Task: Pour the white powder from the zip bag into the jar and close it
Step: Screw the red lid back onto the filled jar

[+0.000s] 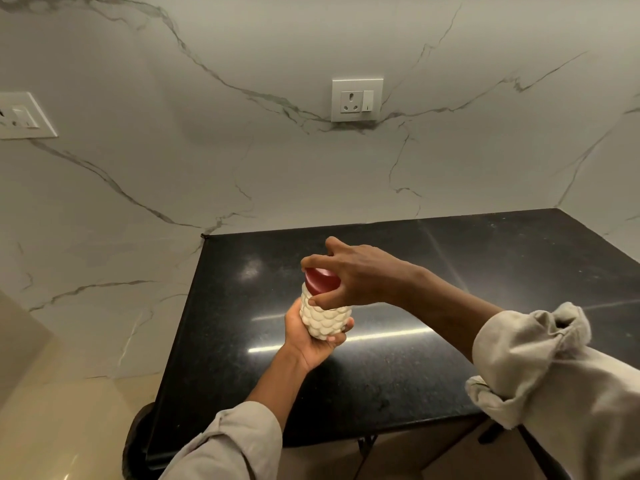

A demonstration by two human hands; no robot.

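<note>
A jar (325, 318) with a bumpy, scale-patterned wall, white inside, is held up above the black counter (450, 306). My left hand (311, 341) grips its base from below. A dark red lid (320, 280) sits on the jar's mouth. My right hand (353, 275) reaches over from the right, its fingers and thumb curled around the lid's rim. No zip bag shows in the head view.
The glossy black counter runs to a marble wall at the back and right. A wall socket (356, 95) is straight ahead and another switch plate (24, 116) is at far left. The counter's left edge (180, 341) drops to a beige floor.
</note>
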